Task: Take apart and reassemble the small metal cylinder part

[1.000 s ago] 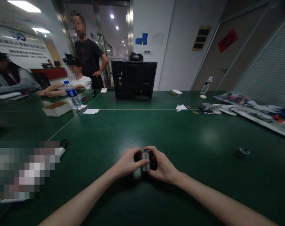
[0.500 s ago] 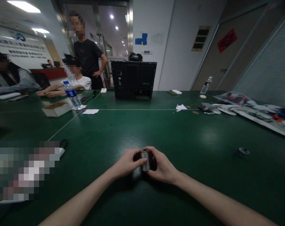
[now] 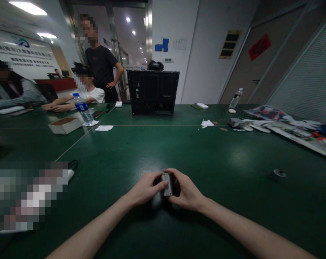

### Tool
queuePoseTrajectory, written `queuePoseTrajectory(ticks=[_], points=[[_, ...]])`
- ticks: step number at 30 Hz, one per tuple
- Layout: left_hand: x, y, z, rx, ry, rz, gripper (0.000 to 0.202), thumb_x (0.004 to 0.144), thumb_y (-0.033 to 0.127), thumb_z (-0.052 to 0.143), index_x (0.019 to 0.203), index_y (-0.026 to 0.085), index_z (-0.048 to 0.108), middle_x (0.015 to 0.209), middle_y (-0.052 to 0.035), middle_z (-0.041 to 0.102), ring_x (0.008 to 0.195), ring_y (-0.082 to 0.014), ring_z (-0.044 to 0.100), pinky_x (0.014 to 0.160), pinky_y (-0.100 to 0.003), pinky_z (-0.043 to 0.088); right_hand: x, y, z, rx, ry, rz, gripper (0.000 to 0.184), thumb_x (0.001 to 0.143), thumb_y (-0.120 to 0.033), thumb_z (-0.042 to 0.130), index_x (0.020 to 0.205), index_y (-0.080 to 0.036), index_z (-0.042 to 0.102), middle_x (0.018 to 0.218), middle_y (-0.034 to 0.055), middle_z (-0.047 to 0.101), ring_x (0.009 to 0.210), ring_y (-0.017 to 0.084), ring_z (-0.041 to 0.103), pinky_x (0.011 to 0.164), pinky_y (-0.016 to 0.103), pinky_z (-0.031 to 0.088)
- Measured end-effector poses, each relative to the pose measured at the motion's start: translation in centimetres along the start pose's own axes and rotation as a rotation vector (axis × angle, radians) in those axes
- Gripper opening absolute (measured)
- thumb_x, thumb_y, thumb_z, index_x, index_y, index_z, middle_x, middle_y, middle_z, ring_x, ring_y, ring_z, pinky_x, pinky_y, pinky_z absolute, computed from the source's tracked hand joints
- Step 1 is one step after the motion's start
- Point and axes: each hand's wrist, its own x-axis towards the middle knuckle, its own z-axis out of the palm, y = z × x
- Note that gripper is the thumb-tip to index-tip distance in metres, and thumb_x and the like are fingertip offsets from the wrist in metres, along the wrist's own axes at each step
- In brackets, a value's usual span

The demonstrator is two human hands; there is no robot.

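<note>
Left hand point(image 3: 145, 189), right hand point(image 3: 188, 190), metal-looking piece point(image 3: 168, 190) between

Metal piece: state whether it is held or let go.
Held: the left hand has its thumb across the metal piece; the right hand curls around it.

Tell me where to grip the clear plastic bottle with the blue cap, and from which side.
Grip the bottle around its blue label, probably from the right: its round body suits a wrap, and the open white cardboard box crowds its left.
</note>
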Motion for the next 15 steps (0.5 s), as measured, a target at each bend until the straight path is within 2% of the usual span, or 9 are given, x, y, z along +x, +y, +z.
queuePoseTrajectory(ticks=[5, 15], points=[[0.1, -0.32, 0.19, 0.18, 0.103, -0.048, 0.037, 0.086, 0.049, 0.048, 0.093, 0.015, 0.062, 0.091, -0.007, 0.064, 0.084, -0.0225, 0.054, 0.08, -0.034, 0.038, 0.02, 0.13, 0.19, -0.011, 0.034, 0.012, 0.066, 0.062, -0.017, 0.064, 0.123, -0.02, 0.041, 0.112, 0.007, 0.056, 0.092, 0.019, 0.057, 0.082, 0.032, 0.047], [0.17, 0.13, 0.7, 0.142, 0.115, -0.055, 0.035, 0.086, 0.046, 0.05, 0.091, 0.014, 0.064, 0.086, -0.0064, 0.065, 0.079, -0.0213, 0.056, 0.08, -0.033, 0.039, 0.1, -0.17, -0.11, -0.028, 0.016, -0.04, 0.064, 0.064, -0.013, 0.062, 0.124, -0.019, 0.041, 0.112, 0.0069, 0.054, 0.095, 0.019, 0.055, 0.084, 0.03, 0.045]])
